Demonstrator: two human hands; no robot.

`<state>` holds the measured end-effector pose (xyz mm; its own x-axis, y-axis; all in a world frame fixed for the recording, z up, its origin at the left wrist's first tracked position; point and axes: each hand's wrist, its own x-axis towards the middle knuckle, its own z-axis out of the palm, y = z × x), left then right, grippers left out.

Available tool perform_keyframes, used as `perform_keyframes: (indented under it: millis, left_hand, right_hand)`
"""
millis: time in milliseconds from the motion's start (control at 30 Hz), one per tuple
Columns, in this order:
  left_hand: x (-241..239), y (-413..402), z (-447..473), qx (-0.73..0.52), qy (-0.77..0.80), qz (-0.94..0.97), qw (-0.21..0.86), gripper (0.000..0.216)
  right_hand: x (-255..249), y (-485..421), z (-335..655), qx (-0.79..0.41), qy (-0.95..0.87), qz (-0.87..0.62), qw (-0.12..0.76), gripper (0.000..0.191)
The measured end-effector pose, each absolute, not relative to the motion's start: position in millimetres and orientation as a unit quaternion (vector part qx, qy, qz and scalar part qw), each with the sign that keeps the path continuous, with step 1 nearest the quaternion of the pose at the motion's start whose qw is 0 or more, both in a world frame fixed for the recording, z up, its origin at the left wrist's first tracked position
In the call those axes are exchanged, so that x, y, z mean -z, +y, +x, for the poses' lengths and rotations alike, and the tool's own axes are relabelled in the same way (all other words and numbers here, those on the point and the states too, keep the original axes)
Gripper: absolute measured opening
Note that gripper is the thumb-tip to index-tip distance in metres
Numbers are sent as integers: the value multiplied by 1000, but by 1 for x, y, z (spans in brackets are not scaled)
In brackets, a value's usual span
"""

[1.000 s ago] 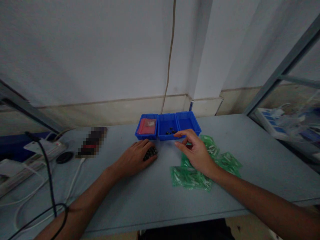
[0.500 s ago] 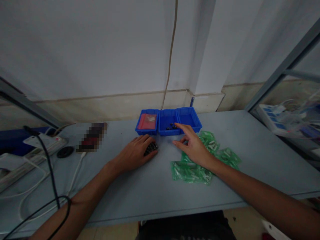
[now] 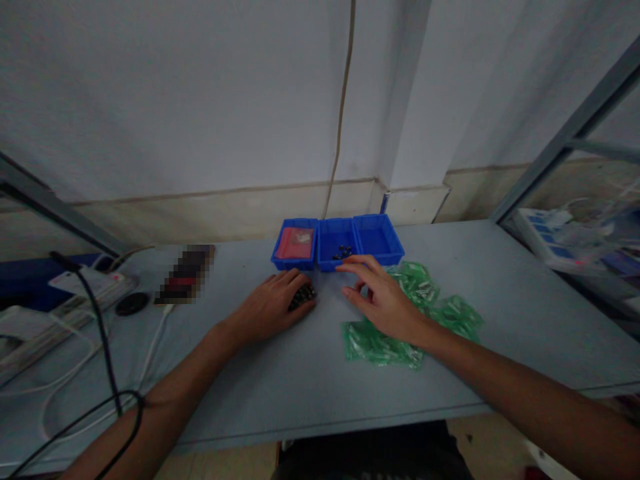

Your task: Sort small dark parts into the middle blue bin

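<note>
My left hand (image 3: pixel 273 308) rests on the grey table (image 3: pixel 300 380), fingers curled over a small pile of dark parts (image 3: pixel 303 296). My right hand (image 3: pixel 383 297) hovers just in front of the blue bins, fingers apart and holding nothing. Three joined blue bins stand at the back: the left one (image 3: pixel 295 245) holds a red bag, the middle one (image 3: pixel 337 248) a few dark parts, the right one (image 3: pixel 379 241) looks bare. Green plastic bags (image 3: pixel 453 312) of small white parts lie under and to the right of my right hand.
A blurred dark object (image 3: pixel 185 281) lies left of the bins. A black cable (image 3: pixel 97 333), white cables and a power strip (image 3: pixel 80 287) crowd the left side. A round black disc (image 3: pixel 130 304) sits nearby. A metal shelf frame (image 3: pixel 560 150) stands at the right.
My right hand drew back a little from the middle bin's edge toward me, fingers still spread. My left hand stayed on the dark parts.
</note>
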<state>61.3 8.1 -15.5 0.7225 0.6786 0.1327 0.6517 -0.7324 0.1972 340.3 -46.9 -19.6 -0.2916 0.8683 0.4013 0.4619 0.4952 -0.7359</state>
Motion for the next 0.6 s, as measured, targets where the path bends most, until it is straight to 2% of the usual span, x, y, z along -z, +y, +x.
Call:
perform_keyframes:
  millis: [100,267,467,600]
  left_hand:
    - [17,8,60,-99,356,927,67,28]
    - [18,8,59,-102,351,929,62,27]
    - [17,7,59,-116,350,927,70,23]
    - [17,7,59,-119,347,927,75,21]
  right_hand:
    - [21,-49,339,-203,-829,-389,347,35]
    - [27,-49,338,-158,-887,-356,248,46]
    - [25,-51,336,-147,-901,-352,209,50]
    - [27,-52,334,-140,-902,-349,213,58]
